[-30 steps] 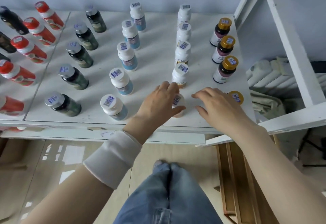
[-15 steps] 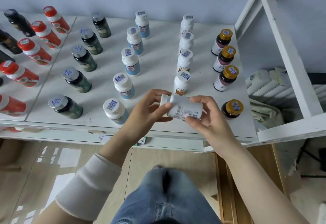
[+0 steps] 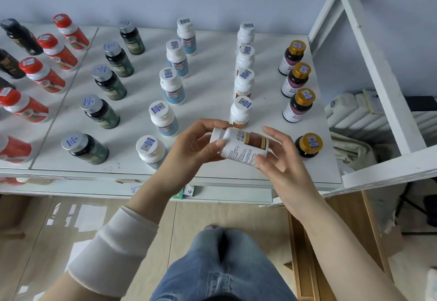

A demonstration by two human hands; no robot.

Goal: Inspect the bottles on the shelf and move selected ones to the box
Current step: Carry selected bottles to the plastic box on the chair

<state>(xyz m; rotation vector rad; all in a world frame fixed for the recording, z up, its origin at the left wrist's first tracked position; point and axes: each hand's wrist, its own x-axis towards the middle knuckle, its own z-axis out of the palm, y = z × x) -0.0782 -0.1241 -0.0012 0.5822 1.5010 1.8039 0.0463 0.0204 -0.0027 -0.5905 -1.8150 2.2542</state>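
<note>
A: The white bottle (image 3: 238, 147) has turned since the earlier frame; its brown label patch now faces up.

B: At centre frame, the left hand (image 3: 189, 151) pinches its cap end; the right hand (image 3: 281, 165) cradles its base with fingers spread.

A: It lies sideways above the shelf (image 3: 212, 92) front edge, ahead of the white row.

held white bottle (image 3: 238, 146): printed label with a brown-and-gold panel and lines of small dark characters along its side; too small to read
cap stickers (image 3: 158, 107): blue-and-white barcode or QR stickers on the caps of the standing bottles; the codes and small print cannot be read
gold-capped bottles (image 3: 298, 105): white labels with large purple characters on the side; the strokes show but cannot be made out
white bottle row (image 3: 240, 111): vertical dark characters on the sides; not legible
brands or numbers: none can be read anywhere
</note>
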